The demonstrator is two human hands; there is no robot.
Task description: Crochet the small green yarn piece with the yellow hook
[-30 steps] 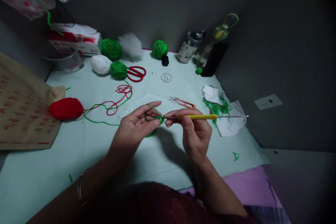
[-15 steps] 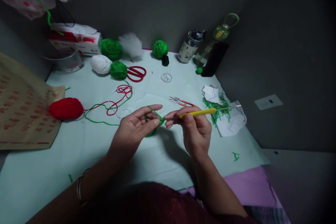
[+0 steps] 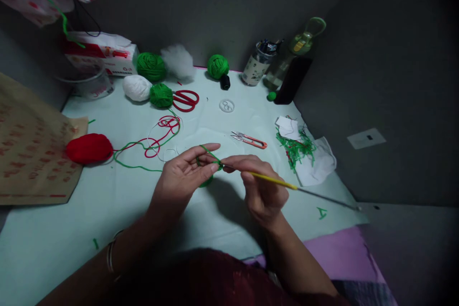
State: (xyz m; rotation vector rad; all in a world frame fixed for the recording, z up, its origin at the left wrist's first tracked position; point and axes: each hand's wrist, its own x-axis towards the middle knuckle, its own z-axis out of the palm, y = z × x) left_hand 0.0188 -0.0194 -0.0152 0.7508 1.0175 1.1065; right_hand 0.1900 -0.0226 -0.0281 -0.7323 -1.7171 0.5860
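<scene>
Between thumb and fingers, my left hand (image 3: 182, 172) pinches a small green crochet piece (image 3: 206, 181), part of it hanging below the thumb. A strand of green yarn (image 3: 210, 153) runs taut over the raised index finger. My right hand (image 3: 265, 189) grips a crochet hook (image 3: 274, 180) by its yellow handle; its metal shaft points down to the right. The hook's working tip meets the crochet piece at the left fingertips, where the exact loop is too small to make out. Beyond my right hand lie orange thread snips (image 3: 249, 139), blades apart.
A red yarn ball (image 3: 89, 148) with tangled strands lies left, beside a brown paper bag (image 3: 39, 148). Green yarn balls (image 3: 151, 67), a white ball (image 3: 137, 88) and red-handled scissors (image 3: 185, 101) sit behind. Green yarn scraps (image 3: 296, 148), a pen jar (image 3: 255, 69) and a bottle (image 3: 287, 67) stand right.
My right hand has turned the crochet hook, so its back end swung from pointing up-right to pointing down-right. The snips' handles now show fully. My left hand stays nearly still.
</scene>
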